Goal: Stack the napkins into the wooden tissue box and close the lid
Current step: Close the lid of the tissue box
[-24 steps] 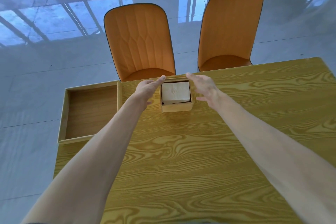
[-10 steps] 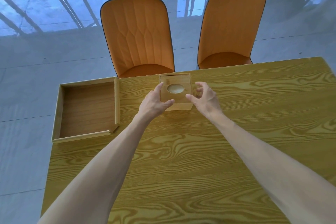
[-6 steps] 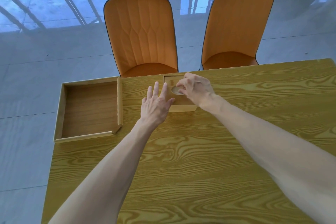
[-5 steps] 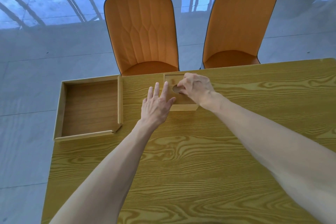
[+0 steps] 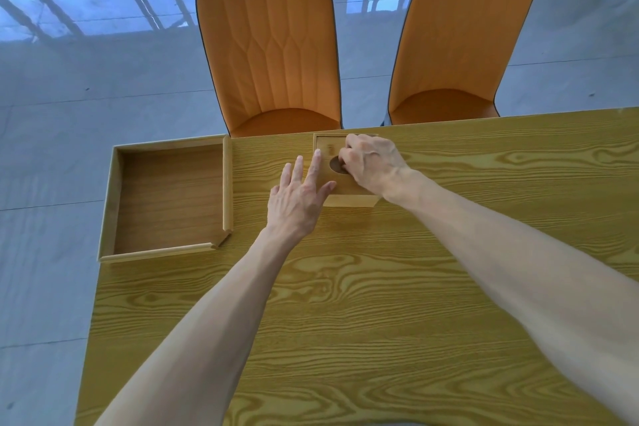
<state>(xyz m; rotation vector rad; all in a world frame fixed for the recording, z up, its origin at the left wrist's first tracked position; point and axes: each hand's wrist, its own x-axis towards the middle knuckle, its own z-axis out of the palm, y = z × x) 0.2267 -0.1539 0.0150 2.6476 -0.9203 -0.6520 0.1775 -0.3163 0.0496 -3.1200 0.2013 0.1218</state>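
Observation:
The wooden tissue box (image 5: 349, 200) stands near the table's far edge with its lid (image 5: 327, 151) on top; the lid has an oval hole (image 5: 336, 164). My left hand (image 5: 298, 201) lies flat with fingers spread against the box's left side and lid edge. My right hand (image 5: 371, 162) is curled over the lid, fingertips at the oval hole. The napkins are hidden inside the box.
An open shallow wooden tray (image 5: 169, 199) lies at the table's far left corner. Two orange chairs (image 5: 273, 52) (image 5: 463, 34) stand beyond the far edge. The wooden table (image 5: 380, 304) stretches toward me under my forearms.
The lid went onto the box, covering the napkins. My left hand flattened against the box's left side, and my right hand moved onto the lid with fingers at the hole.

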